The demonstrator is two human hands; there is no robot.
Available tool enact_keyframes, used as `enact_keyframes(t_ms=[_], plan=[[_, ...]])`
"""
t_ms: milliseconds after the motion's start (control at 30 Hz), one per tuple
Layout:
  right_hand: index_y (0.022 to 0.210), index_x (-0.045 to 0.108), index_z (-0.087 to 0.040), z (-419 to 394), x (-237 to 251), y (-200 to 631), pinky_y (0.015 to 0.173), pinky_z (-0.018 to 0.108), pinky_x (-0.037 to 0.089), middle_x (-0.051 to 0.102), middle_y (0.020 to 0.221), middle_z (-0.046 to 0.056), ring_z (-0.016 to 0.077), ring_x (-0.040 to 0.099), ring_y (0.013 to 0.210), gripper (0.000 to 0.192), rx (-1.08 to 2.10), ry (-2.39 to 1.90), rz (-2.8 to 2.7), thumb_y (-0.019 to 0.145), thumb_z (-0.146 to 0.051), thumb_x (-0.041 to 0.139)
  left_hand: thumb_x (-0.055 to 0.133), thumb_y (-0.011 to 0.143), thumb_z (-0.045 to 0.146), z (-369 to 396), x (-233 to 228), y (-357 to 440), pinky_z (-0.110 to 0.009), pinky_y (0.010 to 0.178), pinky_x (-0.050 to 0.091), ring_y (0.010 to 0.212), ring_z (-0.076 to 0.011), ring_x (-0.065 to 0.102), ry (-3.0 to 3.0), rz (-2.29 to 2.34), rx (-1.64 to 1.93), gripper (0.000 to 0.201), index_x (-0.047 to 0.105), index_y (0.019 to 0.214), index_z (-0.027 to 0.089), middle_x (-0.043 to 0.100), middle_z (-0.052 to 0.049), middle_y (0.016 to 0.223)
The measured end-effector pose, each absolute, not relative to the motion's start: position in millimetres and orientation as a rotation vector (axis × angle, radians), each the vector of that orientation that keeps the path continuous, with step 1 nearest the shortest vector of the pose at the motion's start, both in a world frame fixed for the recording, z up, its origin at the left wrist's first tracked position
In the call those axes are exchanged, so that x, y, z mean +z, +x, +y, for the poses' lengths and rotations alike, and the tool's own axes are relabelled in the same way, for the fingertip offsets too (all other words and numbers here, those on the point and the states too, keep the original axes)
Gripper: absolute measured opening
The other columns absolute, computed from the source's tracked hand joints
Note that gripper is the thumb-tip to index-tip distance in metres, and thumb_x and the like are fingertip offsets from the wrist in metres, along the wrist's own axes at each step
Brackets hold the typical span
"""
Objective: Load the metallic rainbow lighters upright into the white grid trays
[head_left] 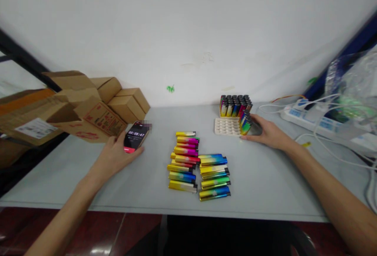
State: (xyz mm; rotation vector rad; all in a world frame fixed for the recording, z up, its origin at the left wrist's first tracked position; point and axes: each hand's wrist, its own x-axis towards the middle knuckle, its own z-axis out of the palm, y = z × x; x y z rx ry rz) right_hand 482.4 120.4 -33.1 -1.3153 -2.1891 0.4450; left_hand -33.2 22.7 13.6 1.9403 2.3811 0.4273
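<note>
My left hand point(113, 156) is around the lower end of a smartphone point(136, 135), fingers at its left side and thumb along its lower right. The phone's screen shows a running-time display. My right hand point(266, 132) grips the right end of a white tray with round holes point(228, 126), thumb in front and fingers behind. A row of upright lighters point(245, 122) stands in that end of the tray; its other holes show bare. Behind it, a second block of upright lighters point(235, 106) is packed tightly. Several shiny multicoloured lighters point(184, 161) lie in two columns mid-table.
Open cardboard boxes point(97, 110) crowd the table's left side, near my left hand. At the right lie a white power strip point(309, 120), loose cables point(318, 130) and clear plastic wrap point(357, 79). A white wall point(188, 44) rises behind the grey table point(153, 193).
</note>
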Motion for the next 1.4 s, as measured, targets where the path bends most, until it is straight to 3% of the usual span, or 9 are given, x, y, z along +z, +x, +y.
enact_keyframes(t_ms=[100,300,400,467,533,867,1100,1267,1400], plan=[[0.137,0.050,-0.018,120.6,-32.8,482.2,0.105,0.055,0.050,0.062,0.135,0.016,0.0377,0.062,0.119,0.083,0.465,-1.302,-2.184,0.071,-0.059,0.077,0.058,0.081,0.053,18.4,8.5,-34.6,-0.053,0.097,0.044,0.117,-0.0453,0.058,2.081,2.463,0.337,0.087,0.031,0.151,0.007,0.059,-0.027,0.129],[0.140,0.048,-0.018,121.4,-32.7,481.9,0.106,0.054,0.049,0.061,0.135,0.016,0.0365,0.062,0.120,0.085,0.502,-1.273,-2.169,0.071,-0.056,0.079,0.062,0.083,0.053,10.3,28.6,0.4,-0.060,0.086,0.048,0.107,-0.0454,0.061,2.322,2.501,0.477,0.074,0.042,0.145,0.018,0.063,-0.023,0.121],[0.139,0.049,-0.018,121.8,-33.2,482.1,0.106,0.053,0.049,0.061,0.135,0.015,0.0358,0.062,0.120,0.083,0.506,-1.246,-2.165,0.071,-0.055,0.080,0.052,0.093,0.042,7.6,41.1,58.4,-0.051,0.101,0.046,0.116,-0.0330,0.059,2.578,2.035,0.704,0.043,0.058,0.129,0.019,0.064,-0.015,0.122],[0.140,0.048,-0.019,121.8,-33.7,482.4,0.106,0.052,0.049,0.061,0.135,0.015,0.0349,0.061,0.121,0.083,0.504,-1.225,-2.166,0.071,-0.054,0.080,0.053,0.095,0.037,8.1,43.4,100.9,-0.042,0.098,0.049,0.106,-0.0245,0.063,2.645,1.641,0.703,0.030,0.067,0.116,0.022,0.069,-0.009,0.112],[0.142,0.046,-0.019,121.7,-34.5,482.8,0.106,0.052,0.049,0.061,0.136,0.015,0.0343,0.061,0.121,0.084,0.502,-1.215,-2.163,0.072,-0.052,0.080,0.055,0.095,0.033,11.1,41.0,136.5,-0.041,0.098,0.047,0.105,-0.0230,0.062,2.702,1.401,0.653,0.024,0.070,0.109,0.021,0.071,-0.008,0.107],[0.143,0.046,-0.021,123.1,-37.8,484.6,0.107,0.054,0.048,0.060,0.137,0.015,0.0361,0.060,0.123,0.087,0.504,-1.202,-2.146,0.071,-0.054,0.080,0.056,0.095,0.035,32.6,17.0,174.7,-0.043,0.100,0.041,0.101,-0.0240,0.062,2.693,1.179,0.263,0.023,0.072,0.105,0.022,0.071,-0.007,0.102],[0.140,0.048,-0.021,122.6,-31.9,480.6,0.105,0.053,0.049,0.062,0.135,0.015,0.0345,0.062,0.120,0.084,0.535,-1.146,-2.128,0.070,-0.050,0.083,0.069,0.085,0.034,50.2,43.1,190.2,-0.037,0.086,0.051,0.088,-0.0225,0.067,2.273,1.254,0.657,0.017,0.070,0.094,0.020,0.073,-0.006,0.094],[0.140,0.047,-0.017,123.2,-31.5,479.6,0.104,0.049,0.050,0.061,0.134,0.017,0.0317,0.063,0.118,0.083,0.551,-1.104,-2.129,0.071,-0.047,0.083,0.077,0.077,0.038,92.0,50.4,211.9,-0.034,0.078,0.058,0.082,-0.0207,0.070,1.732,1.007,0.962,0.031,0.064,0.093,0.015,0.074,-0.008,0.092],[0.139,0.048,-0.018,124.3,-33.9,479.5,0.105,0.048,0.049,0.061,0.134,0.016,0.0306,0.062,0.119,0.082,0.535,-1.090,-2.116,0.071,-0.047,0.083,0.082,0.072,0.037,115.1,43.0,227.5,-0.035,0.074,0.060,0.080,-0.0209,0.072,1.542,0.908,1.004,0.050,0.062,0.112,0.016,0.075,-0.007,0.090]])
